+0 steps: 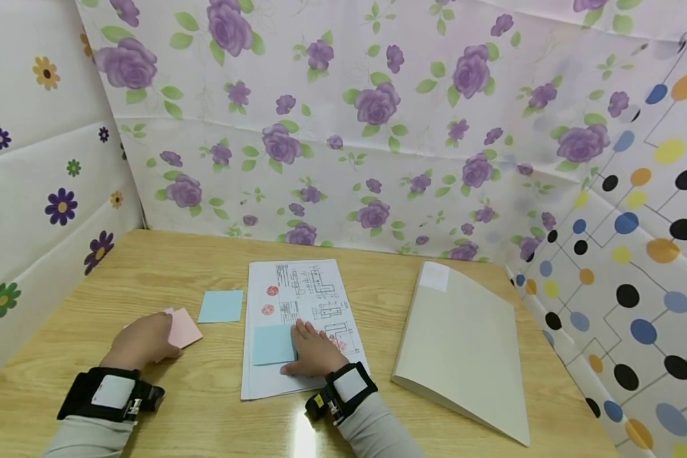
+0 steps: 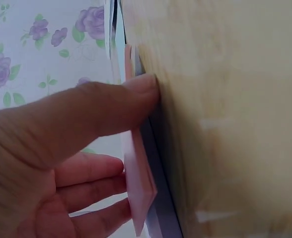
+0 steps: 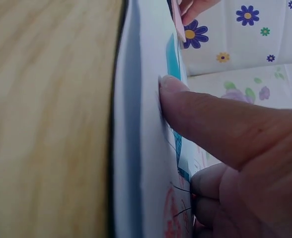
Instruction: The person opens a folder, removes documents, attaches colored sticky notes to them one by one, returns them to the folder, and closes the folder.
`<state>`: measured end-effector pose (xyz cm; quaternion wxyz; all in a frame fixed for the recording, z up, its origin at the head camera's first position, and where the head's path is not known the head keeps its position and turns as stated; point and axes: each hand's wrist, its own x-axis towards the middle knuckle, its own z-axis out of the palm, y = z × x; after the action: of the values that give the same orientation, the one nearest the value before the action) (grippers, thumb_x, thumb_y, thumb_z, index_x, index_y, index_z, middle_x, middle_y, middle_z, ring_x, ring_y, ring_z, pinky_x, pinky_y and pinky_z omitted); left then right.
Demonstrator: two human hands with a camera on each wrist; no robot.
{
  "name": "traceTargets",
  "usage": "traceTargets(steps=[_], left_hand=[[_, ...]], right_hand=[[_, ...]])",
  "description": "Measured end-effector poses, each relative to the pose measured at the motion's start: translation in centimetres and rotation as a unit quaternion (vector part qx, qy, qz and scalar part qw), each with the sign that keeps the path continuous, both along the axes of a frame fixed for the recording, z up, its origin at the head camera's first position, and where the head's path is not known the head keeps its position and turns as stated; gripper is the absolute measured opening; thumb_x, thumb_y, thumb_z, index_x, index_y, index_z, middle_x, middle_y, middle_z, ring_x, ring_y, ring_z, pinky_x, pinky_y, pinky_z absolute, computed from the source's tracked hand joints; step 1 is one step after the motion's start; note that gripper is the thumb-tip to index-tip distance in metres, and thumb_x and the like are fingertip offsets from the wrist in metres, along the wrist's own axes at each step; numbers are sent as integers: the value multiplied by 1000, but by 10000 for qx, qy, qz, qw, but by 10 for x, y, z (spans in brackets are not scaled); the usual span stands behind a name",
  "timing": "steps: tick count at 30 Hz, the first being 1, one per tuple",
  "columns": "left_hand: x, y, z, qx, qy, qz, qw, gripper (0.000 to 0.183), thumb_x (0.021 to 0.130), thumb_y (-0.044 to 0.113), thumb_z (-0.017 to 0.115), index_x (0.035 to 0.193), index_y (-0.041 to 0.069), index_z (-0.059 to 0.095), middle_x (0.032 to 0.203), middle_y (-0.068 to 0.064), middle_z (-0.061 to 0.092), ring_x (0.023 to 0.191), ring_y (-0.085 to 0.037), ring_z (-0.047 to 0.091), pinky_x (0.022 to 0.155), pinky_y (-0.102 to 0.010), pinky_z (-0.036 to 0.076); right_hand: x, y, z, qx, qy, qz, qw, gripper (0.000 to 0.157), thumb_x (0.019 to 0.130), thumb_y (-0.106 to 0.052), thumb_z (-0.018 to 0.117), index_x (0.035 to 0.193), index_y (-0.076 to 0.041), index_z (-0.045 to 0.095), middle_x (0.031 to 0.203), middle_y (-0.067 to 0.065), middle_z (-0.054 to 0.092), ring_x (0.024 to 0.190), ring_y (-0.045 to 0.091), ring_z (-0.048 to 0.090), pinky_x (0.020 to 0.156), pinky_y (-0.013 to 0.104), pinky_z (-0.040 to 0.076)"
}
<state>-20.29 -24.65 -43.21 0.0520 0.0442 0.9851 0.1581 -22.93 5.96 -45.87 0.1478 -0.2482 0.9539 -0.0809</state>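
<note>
My left hand (image 1: 143, 341) holds a small stack of pink sticky notes (image 1: 184, 328) low at the left of the table. In the left wrist view its thumb lies on the edge of the pink notes (image 2: 139, 181), with fingers against their other face. My right hand (image 1: 316, 353) rests on a printed sheet with technical drawings (image 1: 309, 292), at the right edge of a blue sticky note (image 1: 273, 345). Its fingers are extended, and the thumb touches the paper beside the blue note (image 3: 173, 57) in the right wrist view. A second blue sticky note (image 1: 221, 306) lies between the hands' areas, left of the sheet.
A large cream folder (image 1: 464, 350) with a white label (image 1: 434, 277) lies on the wooden table (image 1: 372, 273) at the right. Patterned cloths (image 1: 332, 127) hang behind the table and along both sides. Red round stamps mark the printed sheet.
</note>
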Motion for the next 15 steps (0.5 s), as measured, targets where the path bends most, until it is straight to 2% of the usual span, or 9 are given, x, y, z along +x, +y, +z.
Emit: traceTargets(steps=[4,7,11,15], left_hand=[[1,2,0,-114,197,-121,9997,59,62,27,77,102,-10,56,96,-26,60,77,-33,57,63,-44,46],[2,7,5,-4,296,-157,9994,71,63,29,77,114,-12,51,109,-32,54,92,-44,55,73,-51,45],[0,22,17,380,412,-176,9983,77,67,31,76,121,-14,45,116,-34,50,102,-47,49,81,-55,41],[-7,46,28,771,525,-399,9948,77,68,27,76,124,-14,43,122,-33,47,109,-46,46,88,-54,39]], right_hand=[[-1,1,-2,-43,-12,-2,10000,85,79,-48,61,142,-7,22,148,8,19,136,22,18,108,40,22],[-2,3,-4,-77,-124,31,9999,88,78,-49,61,143,-6,18,149,8,15,137,22,15,109,40,20],[-4,6,-3,-103,-297,63,9995,92,78,-52,59,144,-6,12,150,7,12,138,20,11,110,39,17],[-5,6,-3,-231,-420,22,9989,92,79,-52,57,144,-7,11,150,7,11,138,19,10,111,38,15]])
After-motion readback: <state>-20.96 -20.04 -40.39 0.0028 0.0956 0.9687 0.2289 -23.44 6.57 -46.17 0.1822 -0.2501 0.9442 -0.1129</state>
